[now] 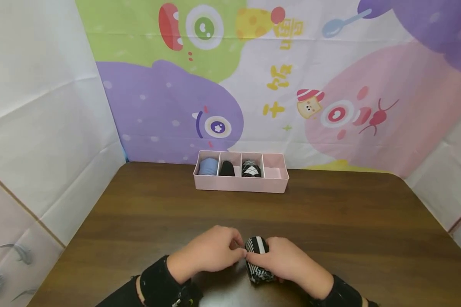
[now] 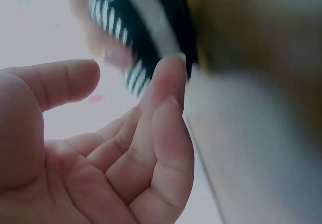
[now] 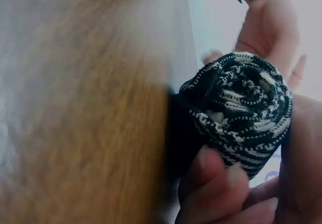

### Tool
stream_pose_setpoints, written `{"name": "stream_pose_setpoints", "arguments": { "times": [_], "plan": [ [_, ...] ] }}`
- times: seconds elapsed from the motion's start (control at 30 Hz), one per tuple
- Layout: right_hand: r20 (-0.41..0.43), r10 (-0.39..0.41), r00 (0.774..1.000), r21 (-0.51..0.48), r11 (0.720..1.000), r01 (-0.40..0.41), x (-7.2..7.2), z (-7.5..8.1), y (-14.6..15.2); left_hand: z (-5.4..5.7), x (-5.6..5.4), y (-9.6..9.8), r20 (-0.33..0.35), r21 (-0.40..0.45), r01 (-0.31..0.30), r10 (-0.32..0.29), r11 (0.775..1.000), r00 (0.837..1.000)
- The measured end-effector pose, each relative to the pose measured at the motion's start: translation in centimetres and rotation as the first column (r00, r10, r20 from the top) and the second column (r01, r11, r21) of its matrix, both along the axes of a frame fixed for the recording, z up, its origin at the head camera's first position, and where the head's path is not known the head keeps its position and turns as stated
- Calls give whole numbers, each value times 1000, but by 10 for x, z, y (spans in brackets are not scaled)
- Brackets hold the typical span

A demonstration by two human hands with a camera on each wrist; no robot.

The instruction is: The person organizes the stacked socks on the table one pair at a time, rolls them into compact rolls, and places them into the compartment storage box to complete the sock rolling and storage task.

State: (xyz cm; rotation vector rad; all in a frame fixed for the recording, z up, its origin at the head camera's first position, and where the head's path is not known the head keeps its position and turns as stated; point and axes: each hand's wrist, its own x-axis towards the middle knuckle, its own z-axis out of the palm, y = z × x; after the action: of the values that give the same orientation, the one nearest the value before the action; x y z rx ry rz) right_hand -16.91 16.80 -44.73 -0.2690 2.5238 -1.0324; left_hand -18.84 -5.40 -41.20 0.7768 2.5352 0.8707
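Observation:
A black-and-white patterned sock [image 1: 258,246], rolled into a bundle, is on the near part of the table. My right hand [image 1: 292,261] grips it from the right, thumb across its side. In the right wrist view the coiled end of the rolled sock [image 3: 246,98] faces the camera, with fingers below it. My left hand [image 1: 211,249] is at the sock's left side. The left wrist view shows that hand [image 2: 126,168] with thumb and fingers apart and loosely bent, fingertips beside the sock [image 2: 151,22]; whether they touch it I cannot tell.
A pink divided box [image 1: 238,184] stands at the table's back edge. From the left, its compartments hold a blue rolled item [image 1: 208,166], a black one [image 1: 227,169] and a black-white-grey checked one [image 1: 251,169]; the rightmost shows its bare floor. A cartoon-printed cloth [image 1: 276,140] hangs behind.

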Motion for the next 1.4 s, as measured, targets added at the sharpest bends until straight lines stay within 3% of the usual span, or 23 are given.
{"name": "stream_pose_setpoints", "arguments": {
  "times": [0.13,0.27,0.33,0.43,0.5,0.57,0.67,0.8,1.03,1.13,1.27,1.4],
  "plan": [
    [-23,44,999,61,997,-43,4,1,-7,11,-21,-13,-100,-27,-71,68,997,993],
    [-36,79,996,135,988,-73,11,3,-16,22,-57,-24,-224,-19,-159,151,987,963],
    [-43,78,996,153,986,-70,13,4,-18,27,-79,-30,-294,25,-212,210,977,932],
    [-58,72,996,163,985,-62,16,6,-20,31,-111,-38,-400,93,-300,311,950,862],
    [-75,76,994,186,981,-61,17,6,-19,33,-129,-41,-439,95,-362,365,927,821],
    [-84,79,993,222,973,-59,19,6,-19,34,-143,-42,-463,56,-420,396,906,793],
    [-108,87,990,294,955,-52,19,6,-19,35,-159,-42,-451,-35,-473,408,880,794],
    [-130,94,987,349,936,-43,19,4,-21,33,-172,-38,-404,-69,-536,468,841,786],
    [-145,96,985,340,939,-42,18,2,-21,21,-181,-30,-359,-104,-641,573,760,737],
    [-148,103,984,333,942,-49,18,4,-22,13,-186,-36,-312,-40,-642,601,766,736],
    [-145,101,984,326,944,-49,19,4,-24,5,-191,-43,-214,66,-595,593,801,776],
    [-149,93,985,317,948,-41,18,3,-21,1,-191,-40,-182,74,-595,597,801,781]
  ]
}}
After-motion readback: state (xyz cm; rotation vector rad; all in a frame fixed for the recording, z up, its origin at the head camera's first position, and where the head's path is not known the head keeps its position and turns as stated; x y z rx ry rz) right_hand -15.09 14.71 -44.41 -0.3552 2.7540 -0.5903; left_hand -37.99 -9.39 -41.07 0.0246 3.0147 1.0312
